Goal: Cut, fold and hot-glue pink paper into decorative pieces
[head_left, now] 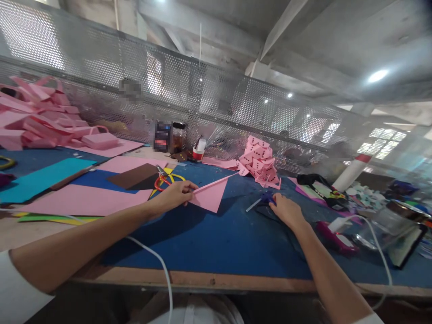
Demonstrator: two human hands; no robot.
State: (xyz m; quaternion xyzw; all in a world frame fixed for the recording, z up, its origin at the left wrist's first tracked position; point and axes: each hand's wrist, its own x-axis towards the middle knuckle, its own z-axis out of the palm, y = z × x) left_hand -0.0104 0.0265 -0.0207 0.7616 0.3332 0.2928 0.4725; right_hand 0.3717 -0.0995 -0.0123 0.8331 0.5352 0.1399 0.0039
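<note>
My left hand [177,194] pinches one corner of a pink folded sheet [212,194] and holds it a little above the blue table mat [216,238]. My right hand [286,209] rests further right on the mat, fingers curled around a small blue-handled tool [261,200] whose pale tip points left. Just behind my left hand lie red-and-yellow scissors [164,180].
Pink, teal and brown sheets [101,180] cover the left of the table, with a heap of pink folded pieces [40,117] behind. A pile of pink dotted pieces [259,163], jars [177,137] and a perforated metal screen [216,103] stand at the back. Clutter and a white cable [378,243] fill the right.
</note>
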